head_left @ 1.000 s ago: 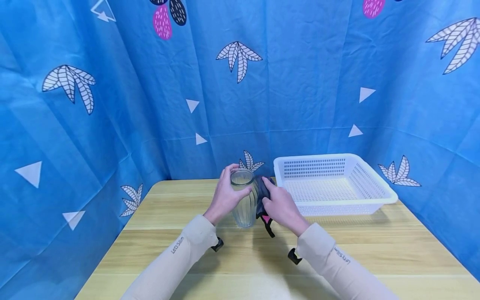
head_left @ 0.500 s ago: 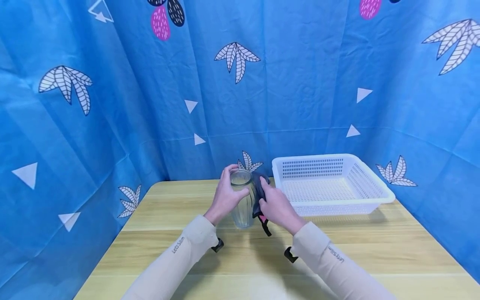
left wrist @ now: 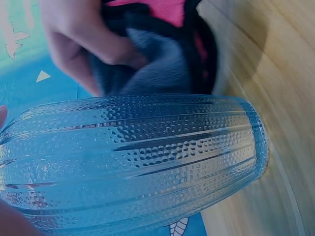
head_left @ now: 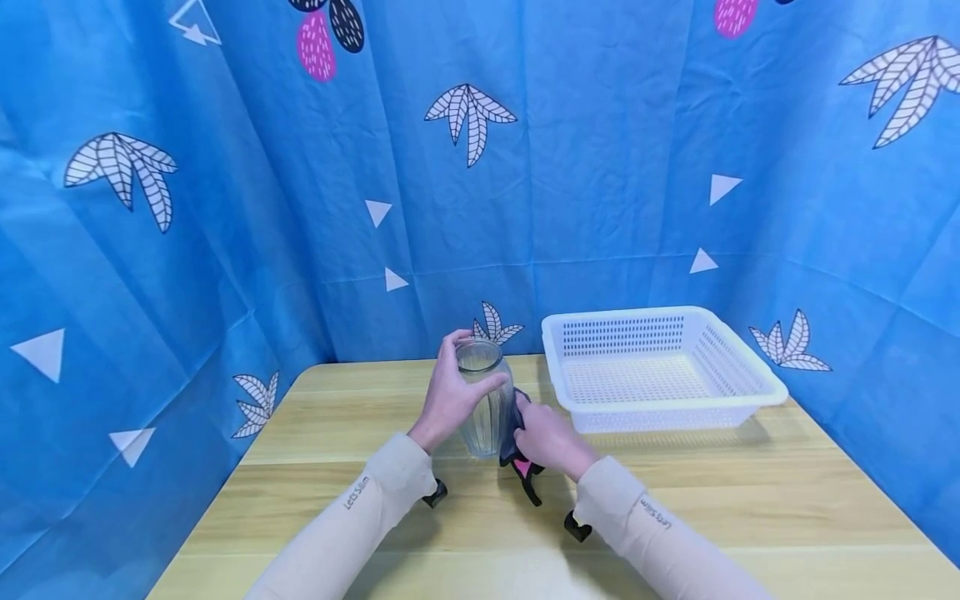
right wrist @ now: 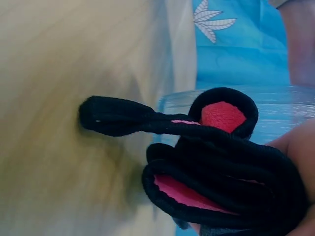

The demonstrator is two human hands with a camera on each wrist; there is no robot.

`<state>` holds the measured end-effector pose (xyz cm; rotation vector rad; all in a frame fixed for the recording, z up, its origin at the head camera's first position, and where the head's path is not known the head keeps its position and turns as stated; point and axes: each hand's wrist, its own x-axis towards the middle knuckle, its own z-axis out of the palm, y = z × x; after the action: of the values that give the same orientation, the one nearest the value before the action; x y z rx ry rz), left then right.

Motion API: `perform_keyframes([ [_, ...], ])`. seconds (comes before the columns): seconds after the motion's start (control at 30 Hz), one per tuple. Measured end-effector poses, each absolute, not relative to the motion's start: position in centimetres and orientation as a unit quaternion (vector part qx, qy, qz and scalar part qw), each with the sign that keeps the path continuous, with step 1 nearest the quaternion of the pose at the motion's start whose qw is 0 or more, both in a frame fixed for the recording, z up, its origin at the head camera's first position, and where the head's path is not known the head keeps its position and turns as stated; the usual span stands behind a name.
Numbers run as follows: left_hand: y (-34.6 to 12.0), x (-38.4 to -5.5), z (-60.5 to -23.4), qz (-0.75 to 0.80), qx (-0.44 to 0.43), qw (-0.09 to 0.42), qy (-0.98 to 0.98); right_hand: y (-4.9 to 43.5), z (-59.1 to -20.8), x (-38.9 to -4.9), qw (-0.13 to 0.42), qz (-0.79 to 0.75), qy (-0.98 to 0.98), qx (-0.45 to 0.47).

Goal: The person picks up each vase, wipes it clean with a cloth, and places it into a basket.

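A clear glass vase (head_left: 483, 421) with ribbed, dimpled sides stands upright on the wooden table. My left hand (head_left: 450, 396) grips it near the rim, thumb on the near side and fingers round the far side. In my right hand (head_left: 551, 435) is a folded cloth (left wrist: 162, 59), dark grey with black edging and pink parts, held against the vase's right side. A black loop (right wrist: 115, 116) hangs from the cloth's lower end. Seen from the left wrist, the cloth touches the glass wall at mid to lower height. Part of the cloth is hidden behind my right fingers.
To the right, a white perforated plastic basket (head_left: 660, 406) sits near the back of the table (head_left: 315, 492). A blue patterned curtain (head_left: 615, 167) surrounds the table at the back and both sides.
My right hand has slid the cloth down the vase's right side and slightly towards me. My left hand keeps its grip near the rim, and the vase stays in place.
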<state>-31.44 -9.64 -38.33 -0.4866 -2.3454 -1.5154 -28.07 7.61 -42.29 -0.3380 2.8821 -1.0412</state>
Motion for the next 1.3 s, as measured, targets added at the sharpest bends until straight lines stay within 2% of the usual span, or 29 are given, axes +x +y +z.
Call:
perform_keyframes([
  [0.4,-9.7,-31.6,-37.7,-0.504,-0.141,0.152,-0.838,7.3,-42.8,-28.0,0.037,-0.373,0.921,-0.11],
  [0.63,-10.1,-31.3,-37.4,-0.493,-0.142,0.148,-0.846,7.5,-42.3,-28.2,-0.005,-0.391,0.915,-0.096],
  [0.9,-10.2,-31.0,-37.3,-0.488,-0.162,0.173,-0.84,7.7,-40.5,-27.7,-0.058,-0.39,0.913,-0.102],
  [1.2,-10.2,-31.3,-37.3,-0.498,-0.176,0.153,-0.835,7.9,-37.7,-27.3,-0.103,-0.383,0.912,-0.104],
  [1.3,-10.2,-31.4,-37.4,-0.495,-0.182,0.15,-0.836,7.8,-36.9,-27.0,-0.138,-0.367,0.912,-0.118],
])
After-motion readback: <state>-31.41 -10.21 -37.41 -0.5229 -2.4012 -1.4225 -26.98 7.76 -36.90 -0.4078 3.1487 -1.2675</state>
